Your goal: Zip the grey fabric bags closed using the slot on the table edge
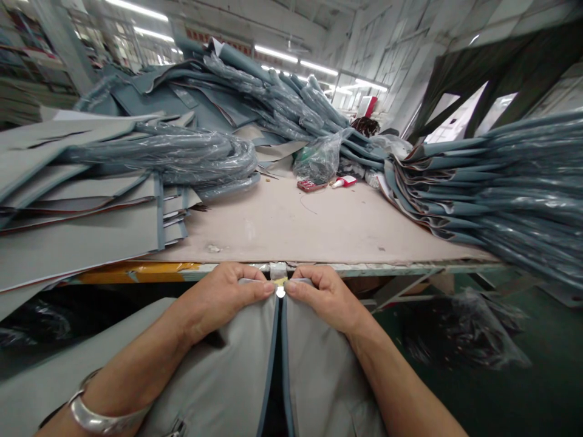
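At the table's near edge, my left hand (223, 295) pinches the top of a grey fabric panel (243, 364) between thumb and fingers. My right hand (324, 295) grips the matching grey panel (321, 376) the same way. Both panels have blue-grey bound edges that hang side by side, with a narrow dark gap between them. Between my thumb tips is a small bright white piece (280, 292), too overexposed to identify. Just behind it, a pale metallic fitting (277, 270) sits on the table edge. A silver bangle (98, 417) circles my left wrist.
Stacked grey panels with plastic-wrapped blue-grey rolls (182, 152) lie left on the table (273, 224). Another wrapped stack (514, 182) stands right, and a larger heap (255, 85) behind. A clear bag (321, 158), a red keypad-like object (311, 186) and a red-and-white bottle (345, 181) lie mid-table.
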Tool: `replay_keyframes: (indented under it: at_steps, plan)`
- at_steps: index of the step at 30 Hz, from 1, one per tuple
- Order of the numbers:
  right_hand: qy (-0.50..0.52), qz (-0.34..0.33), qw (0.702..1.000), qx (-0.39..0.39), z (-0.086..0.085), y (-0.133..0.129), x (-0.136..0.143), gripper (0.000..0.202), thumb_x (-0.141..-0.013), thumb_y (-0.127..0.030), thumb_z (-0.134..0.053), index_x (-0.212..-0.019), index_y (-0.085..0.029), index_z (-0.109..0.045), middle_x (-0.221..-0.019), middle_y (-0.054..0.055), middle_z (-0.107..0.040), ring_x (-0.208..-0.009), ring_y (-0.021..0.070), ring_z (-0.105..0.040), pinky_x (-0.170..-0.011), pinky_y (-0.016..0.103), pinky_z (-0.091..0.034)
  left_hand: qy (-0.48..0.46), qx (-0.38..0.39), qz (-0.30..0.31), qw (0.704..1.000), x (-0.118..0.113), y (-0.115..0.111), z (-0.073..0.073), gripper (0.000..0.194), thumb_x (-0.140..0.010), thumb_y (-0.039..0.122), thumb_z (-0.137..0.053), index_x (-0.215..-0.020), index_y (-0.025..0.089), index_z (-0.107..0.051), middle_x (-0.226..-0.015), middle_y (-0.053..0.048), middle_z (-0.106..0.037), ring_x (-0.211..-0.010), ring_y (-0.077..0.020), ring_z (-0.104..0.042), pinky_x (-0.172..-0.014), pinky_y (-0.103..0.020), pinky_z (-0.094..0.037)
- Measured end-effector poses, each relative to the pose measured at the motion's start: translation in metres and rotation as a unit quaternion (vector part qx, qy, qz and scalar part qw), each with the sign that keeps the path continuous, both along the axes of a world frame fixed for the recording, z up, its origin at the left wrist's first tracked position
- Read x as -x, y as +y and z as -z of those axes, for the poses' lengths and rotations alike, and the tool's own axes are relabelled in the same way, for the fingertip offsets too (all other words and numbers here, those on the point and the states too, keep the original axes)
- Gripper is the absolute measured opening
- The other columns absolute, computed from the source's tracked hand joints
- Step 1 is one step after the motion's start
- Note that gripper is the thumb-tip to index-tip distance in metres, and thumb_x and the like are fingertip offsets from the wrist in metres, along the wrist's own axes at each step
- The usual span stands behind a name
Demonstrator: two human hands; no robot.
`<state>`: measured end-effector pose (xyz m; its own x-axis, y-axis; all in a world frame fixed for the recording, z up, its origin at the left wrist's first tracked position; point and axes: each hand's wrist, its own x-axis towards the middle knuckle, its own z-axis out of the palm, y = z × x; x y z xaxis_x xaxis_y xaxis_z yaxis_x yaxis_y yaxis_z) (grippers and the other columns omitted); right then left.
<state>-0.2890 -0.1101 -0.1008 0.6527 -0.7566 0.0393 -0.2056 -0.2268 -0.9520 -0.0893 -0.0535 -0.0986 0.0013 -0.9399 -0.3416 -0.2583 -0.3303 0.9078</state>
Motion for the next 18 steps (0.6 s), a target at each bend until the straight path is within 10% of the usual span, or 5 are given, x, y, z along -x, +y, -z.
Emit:
replay_keyframes:
  at_steps: [18]
  plan:
    - [0.071,0.06,0.99,0.102,-0.002,0.01,0.004,0.034,-0.09,-0.041,-0.057,-0.065,-0.019,-0.051,-0.061,-0.004,-0.046,-0.062,0.0123,-0.043,-0.059,0.027,-0.029,0.005,-0.009,0.035,0.999,-0.002,0.003,-0.009,0.049,-0.067,0.064,-0.069,-0.074,0.015,-0.064,-0.061,0.002,-0.054,-0.055,-0.0116,-0.043,-0.055,-0.022,-0.032]
